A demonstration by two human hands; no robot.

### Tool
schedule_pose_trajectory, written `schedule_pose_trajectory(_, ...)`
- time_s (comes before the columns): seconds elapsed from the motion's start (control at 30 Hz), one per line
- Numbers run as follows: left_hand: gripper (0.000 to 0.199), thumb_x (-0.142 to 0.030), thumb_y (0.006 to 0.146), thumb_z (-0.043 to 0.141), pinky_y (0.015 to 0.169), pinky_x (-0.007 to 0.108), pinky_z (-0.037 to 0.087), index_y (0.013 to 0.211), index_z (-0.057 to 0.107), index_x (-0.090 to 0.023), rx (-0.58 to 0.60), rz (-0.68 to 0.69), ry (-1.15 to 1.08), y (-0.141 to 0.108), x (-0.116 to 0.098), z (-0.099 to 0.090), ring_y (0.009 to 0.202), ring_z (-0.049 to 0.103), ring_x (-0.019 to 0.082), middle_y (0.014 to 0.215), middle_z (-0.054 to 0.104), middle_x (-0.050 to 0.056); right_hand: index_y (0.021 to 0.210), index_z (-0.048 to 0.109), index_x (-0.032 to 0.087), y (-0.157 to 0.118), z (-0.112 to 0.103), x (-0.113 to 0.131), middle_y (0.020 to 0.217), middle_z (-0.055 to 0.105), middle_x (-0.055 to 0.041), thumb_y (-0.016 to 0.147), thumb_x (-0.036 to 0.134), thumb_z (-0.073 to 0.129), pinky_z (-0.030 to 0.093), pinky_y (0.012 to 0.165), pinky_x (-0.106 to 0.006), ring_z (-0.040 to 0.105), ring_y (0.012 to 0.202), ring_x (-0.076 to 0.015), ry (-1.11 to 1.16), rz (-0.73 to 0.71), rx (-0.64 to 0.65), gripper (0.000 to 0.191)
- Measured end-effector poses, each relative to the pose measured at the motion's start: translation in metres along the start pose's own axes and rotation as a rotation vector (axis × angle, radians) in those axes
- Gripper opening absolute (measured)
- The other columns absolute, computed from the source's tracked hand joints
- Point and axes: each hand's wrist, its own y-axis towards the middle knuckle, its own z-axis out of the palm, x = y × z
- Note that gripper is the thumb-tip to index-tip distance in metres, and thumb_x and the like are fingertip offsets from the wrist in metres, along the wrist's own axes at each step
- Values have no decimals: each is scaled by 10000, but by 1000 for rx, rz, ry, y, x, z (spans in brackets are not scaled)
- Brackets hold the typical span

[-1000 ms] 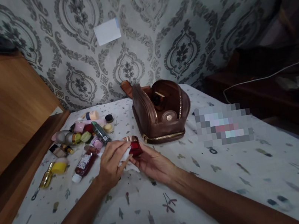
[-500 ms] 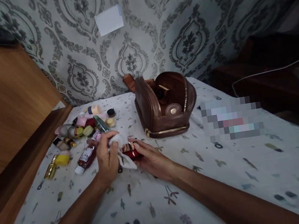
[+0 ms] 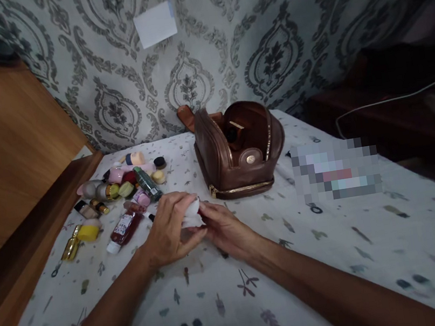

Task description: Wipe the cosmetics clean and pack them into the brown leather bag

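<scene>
My left hand (image 3: 172, 227) is closed on a white cloth (image 3: 192, 215), pressing it over a small red container. My right hand (image 3: 225, 227) grips that red container (image 3: 200, 209) from the right; only a sliver of it shows beside the cloth. Left of my hands lie a dark red bottle with a white cap (image 3: 124, 230), a green bottle (image 3: 147, 182) and a heap of other small cosmetics. Behind my hands stands a brown leather bag (image 3: 240, 154), its top unzipped and gaping.
A patterned white cloth (image 3: 220, 293) covers the table. A yellow-capped item (image 3: 87, 231) and a gold tube (image 3: 71, 244) lie at the left. Something blurred out (image 3: 335, 170) rests right of the bag. A wooden panel (image 3: 4, 129) borders the left side, a patterned wall the back.
My left hand has moved right and turned over, bringing the white cloth onto the red container. The container was plainly visible before and is now mostly covered.
</scene>
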Motion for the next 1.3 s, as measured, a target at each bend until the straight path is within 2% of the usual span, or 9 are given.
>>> schedule_pose_trajectory(0.1,521,-224,944,535,961,459,465,1430,367,-138,11,-18,7,0,6,2,1146,526,285,1212,573,182,872,747,178,1,-2,2,861,730,-15,657,402,874,542,720,-247,632,815,-138,45,1,-48,335)
schedule_pose_trajectory(0.27,405,-216,949,544,928,444,497,1348,480,-190,-80,-33,-14,-3,12,4,1092,593,258,1179,646,143,967,738,197,3,-4,6,961,744,-23,779,376,793,565,793,-278,657,893,-146,148,46,-48,266)
schedule_pose_trajectory(0.4,240,-151,919,563,826,378,519,1153,600,-192,-190,-100,4,-3,11,2,948,630,221,1042,688,98,959,729,192,4,-6,6,968,747,-25,737,305,837,568,819,-304,668,903,-157,157,23,-36,272)
schedule_pose_trajectory(0.53,214,-73,874,545,768,352,517,1036,617,-192,-235,-117,21,-4,10,3,876,625,203,952,674,73,966,731,182,2,-5,6,900,745,-28,702,371,859,553,729,-266,657,802,-139,128,34,-16,349)
schedule_pose_trajectory(0.63,250,-74,878,516,782,356,518,1091,588,-185,-229,-92,22,-5,8,4,907,609,208,967,644,78,952,739,173,1,-3,8,870,741,-25,645,406,885,528,667,-227,648,766,-127,156,62,-7,412)
schedule_pose_trajectory(0.8,335,-194,967,436,892,394,506,1289,516,-146,-121,-105,10,-5,5,5,1045,569,235,1116,602,131,929,735,170,1,0,8,861,733,-18,623,402,897,506,638,-211,644,753,-120,101,18,-33,417)
schedule_pose_trajectory(0.97,430,-168,971,419,944,436,496,1399,462,-152,-62,21,31,-5,4,6,1113,563,261,1191,611,156,900,720,177,1,0,6,846,714,4,630,308,902,507,702,-215,625,767,-103,43,-40,-86,351)
schedule_pose_trajectory(1.13,458,-33,901,430,895,422,533,1329,540,-153,-82,89,7,-8,4,9,1054,587,252,1092,659,136,927,737,183,4,-5,7,952,729,-21,673,349,869,532,781,-233,639,863,-130,71,-11,-56,331)
schedule_pose_trajectory(1.3,412,-42,901,416,793,394,527,1247,582,-189,-131,36,16,-7,4,6,923,597,228,987,654,101,993,739,171,7,-10,9,1021,742,-57,764,331,796,555,854,-281,659,943,-170,133,20,-28,286)
